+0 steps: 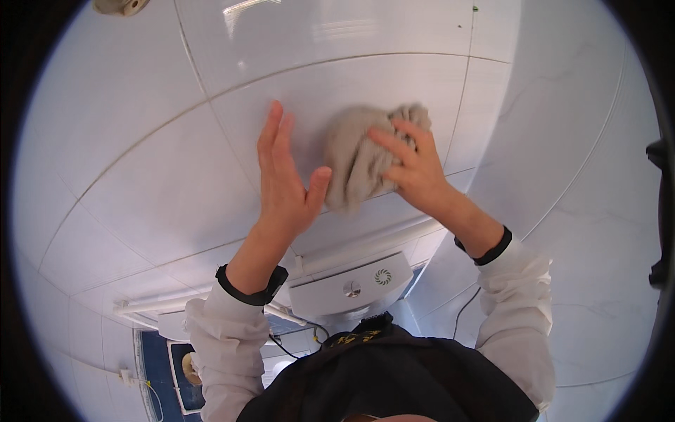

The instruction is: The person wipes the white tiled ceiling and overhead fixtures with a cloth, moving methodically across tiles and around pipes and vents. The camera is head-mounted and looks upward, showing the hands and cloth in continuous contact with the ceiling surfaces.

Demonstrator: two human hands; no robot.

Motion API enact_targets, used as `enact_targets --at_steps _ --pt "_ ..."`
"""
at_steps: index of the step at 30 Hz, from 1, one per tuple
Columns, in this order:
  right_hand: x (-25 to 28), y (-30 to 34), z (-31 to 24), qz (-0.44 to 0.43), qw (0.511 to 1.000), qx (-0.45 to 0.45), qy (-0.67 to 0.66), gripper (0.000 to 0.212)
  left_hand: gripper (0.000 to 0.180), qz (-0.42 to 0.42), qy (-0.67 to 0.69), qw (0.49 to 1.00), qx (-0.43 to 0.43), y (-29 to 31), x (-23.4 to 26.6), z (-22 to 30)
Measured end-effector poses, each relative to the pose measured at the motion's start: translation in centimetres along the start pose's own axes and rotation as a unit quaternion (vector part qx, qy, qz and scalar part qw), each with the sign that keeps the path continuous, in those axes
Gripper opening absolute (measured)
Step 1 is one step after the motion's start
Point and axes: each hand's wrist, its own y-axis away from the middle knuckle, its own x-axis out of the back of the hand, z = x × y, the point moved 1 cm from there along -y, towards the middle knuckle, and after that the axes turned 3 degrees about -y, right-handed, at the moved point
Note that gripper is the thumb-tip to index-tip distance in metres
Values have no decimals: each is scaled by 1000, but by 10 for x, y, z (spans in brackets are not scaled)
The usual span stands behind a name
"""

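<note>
A bunched grey-beige cloth [358, 158] lies against the white tiled wall [295, 81], slightly smeared by motion. My right hand [415, 165] presses on the cloth from its right side, fingers bent over its folds. To the left of the cloth, my left hand [285, 172] is raised with its fingers stretched up and its thumb apart. It holds nothing; whether its fingertips touch the tiles I cannot tell. Black bands circle both wrists, below white sleeves.
Below my hands, a white toilet cistern [351, 287] with a round button stands against the wall, under a white pipe [373, 243]. A second wall [562, 169] meets the tiles at right. Cables hang near the cistern. A beige fitting [121, 5] sticks out at upper left.
</note>
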Motion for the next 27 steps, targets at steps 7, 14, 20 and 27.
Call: enact_targets --at_steps 7,14,20,27 --pt "57 -60 58 114 986 -85 89 38 60 -52 10 998 -24 -15 -18 10" --pt "86 -102 95 150 919 -343 123 40 59 -60 31 998 -10 -37 -40 26" --pt "53 3 50 168 908 -364 121 41 58 -50 15 998 -32 -40 -43 26" --pt "54 31 78 199 930 -306 40 35 56 -71 14 996 -55 -55 -54 34"
